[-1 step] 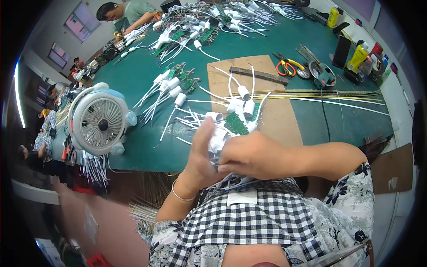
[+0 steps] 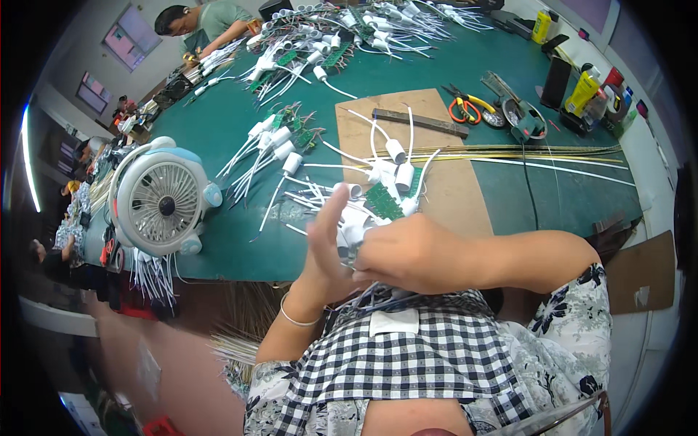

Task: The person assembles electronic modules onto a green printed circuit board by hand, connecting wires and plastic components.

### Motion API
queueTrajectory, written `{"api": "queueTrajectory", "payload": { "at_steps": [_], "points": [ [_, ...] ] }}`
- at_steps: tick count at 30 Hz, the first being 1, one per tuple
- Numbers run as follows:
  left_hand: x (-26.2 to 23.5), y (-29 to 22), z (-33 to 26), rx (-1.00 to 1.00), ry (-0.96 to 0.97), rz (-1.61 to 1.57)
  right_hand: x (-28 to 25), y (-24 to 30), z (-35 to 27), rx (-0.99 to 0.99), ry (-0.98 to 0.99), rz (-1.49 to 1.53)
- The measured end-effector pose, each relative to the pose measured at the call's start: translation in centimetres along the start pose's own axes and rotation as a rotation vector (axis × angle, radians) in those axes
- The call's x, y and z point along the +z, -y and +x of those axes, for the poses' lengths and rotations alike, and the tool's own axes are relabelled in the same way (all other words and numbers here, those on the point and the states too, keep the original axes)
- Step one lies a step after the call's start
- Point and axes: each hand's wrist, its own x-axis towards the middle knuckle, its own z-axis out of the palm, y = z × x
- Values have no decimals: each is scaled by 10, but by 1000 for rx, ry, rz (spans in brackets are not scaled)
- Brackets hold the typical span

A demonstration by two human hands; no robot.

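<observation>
Close to my body at the table's near edge, my two hands meet around a white cylindrical housing (image 2: 354, 234). My left hand (image 2: 324, 254) curls around its left side, thumb pointing up. From the right, my right hand (image 2: 407, 251) has its fingers bent in and pressed together against the housing's lower end. Its knuckles hide the fingertips, so what they pinch does not show. Just beyond the hands lies a pile of white housings (image 2: 404, 176) with white wires. A green circuit board panel (image 2: 383, 201) rests among them.
A small fan (image 2: 166, 206) stands at the left. Behind it lie bundled wired housings (image 2: 273, 142) and a larger heap (image 2: 320, 51). Right of the brown board (image 2: 465, 196) are pliers (image 2: 465, 109), long thin rods (image 2: 552, 154) and yellow bottles (image 2: 582, 93). Another person (image 2: 211, 29) works far left.
The whole view shifts very slightly. Both hands stay at the same place, with only a small movement of the fingers around the white housing.
</observation>
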Motion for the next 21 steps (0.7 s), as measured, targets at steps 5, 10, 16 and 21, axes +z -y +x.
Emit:
{"api": "queueTrajectory", "payload": {
  "at_steps": [5,10,16,21],
  "points": [
    [-17,14,18,142,499,166,11,33,-7,-347,88,-97],
    [-29,20,21,182,483,148,-27,53,-26,-440,224,357],
    [-28,12,17,374,378,240,-40,-20,-38,127,161,375],
    [-30,7,17,376,381,282,-32,-20,-40,257,351,454]
  ]
}}
